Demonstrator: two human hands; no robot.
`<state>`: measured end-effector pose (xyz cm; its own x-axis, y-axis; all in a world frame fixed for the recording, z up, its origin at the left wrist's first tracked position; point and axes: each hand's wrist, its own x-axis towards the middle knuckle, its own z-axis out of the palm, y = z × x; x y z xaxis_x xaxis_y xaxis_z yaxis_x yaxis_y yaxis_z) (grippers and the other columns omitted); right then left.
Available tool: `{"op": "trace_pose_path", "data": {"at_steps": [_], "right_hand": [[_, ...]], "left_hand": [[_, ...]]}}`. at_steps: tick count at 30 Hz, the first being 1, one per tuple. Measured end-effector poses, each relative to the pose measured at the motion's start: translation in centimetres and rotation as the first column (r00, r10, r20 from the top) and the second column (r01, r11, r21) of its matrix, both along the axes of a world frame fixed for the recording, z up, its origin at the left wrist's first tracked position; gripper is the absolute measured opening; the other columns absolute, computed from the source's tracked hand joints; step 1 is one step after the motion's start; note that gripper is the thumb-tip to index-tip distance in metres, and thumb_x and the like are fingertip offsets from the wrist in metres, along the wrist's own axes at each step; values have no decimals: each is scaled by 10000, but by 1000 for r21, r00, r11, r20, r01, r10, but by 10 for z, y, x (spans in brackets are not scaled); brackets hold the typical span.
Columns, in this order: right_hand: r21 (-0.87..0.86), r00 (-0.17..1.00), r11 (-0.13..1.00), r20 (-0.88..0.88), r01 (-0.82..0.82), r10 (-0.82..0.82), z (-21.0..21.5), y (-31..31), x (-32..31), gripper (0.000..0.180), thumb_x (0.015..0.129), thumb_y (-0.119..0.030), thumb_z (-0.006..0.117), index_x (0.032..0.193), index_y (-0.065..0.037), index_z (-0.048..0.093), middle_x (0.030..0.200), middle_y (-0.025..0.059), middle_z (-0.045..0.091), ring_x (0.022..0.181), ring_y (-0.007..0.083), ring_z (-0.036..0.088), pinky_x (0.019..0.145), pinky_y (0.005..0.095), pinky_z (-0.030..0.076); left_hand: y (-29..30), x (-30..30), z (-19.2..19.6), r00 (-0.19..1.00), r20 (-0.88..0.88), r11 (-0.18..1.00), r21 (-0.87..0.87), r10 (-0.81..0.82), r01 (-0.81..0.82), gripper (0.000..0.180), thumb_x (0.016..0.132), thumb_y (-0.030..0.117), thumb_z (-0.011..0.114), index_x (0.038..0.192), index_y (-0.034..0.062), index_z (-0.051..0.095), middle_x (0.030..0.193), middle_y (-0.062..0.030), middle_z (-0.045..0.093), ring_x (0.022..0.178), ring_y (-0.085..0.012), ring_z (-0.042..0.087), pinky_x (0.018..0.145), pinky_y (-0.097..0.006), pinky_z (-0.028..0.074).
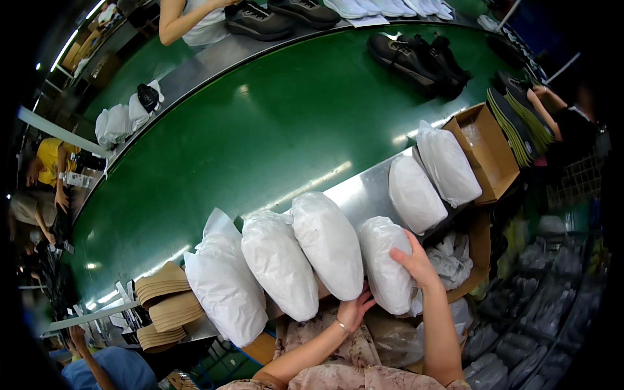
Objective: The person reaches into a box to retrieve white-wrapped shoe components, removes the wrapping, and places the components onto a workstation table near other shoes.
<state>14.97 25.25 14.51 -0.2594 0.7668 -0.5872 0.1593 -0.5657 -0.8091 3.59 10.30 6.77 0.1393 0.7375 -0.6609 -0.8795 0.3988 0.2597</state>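
Observation:
My right hand grips a white paper-wrapped bundle, rounded and about shoe-sized, with the thumb on top and the fingers at its far right side. At the bundle's lower left edge is my left hand, its fingers pointing toward the bundle and partly hidden by it. Left of it, three similar wrapped bundles lie side by side: a near one, a middle one and a far-left one. What lies inside the paper cannot be seen.
Two more wrapped bundles lie right on the metal ledge, beside an open cardboard box. Dark shoes stand on the green belt. Tan insole-shaped stacks sit left. Other people work around the line.

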Motion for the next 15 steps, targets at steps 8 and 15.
{"op": "trace_pose_path", "data": {"at_steps": [8,15], "right_hand": [[-23,953,977,-217,213,-212,16,-48,35,753,699,-314,718,1269,-1,339,1163,90,480,1051,172,464,906,285,360],[319,949,930,-189,-182,251,157,-41,-28,748,693,-324,715,1257,16,359,1172,120,479,1048,188,480,890,290,381]], "left_hand": [[-16,26,33,934,-330,982,79,-137,172,484,885,196,512,1271,-17,313,1119,-56,523,978,-116,488,841,-225,391],[-47,-12,143,884,-460,914,386,78,120,547,880,41,463,1345,-9,180,1311,-119,333,1114,-147,409,894,-255,364]]}}
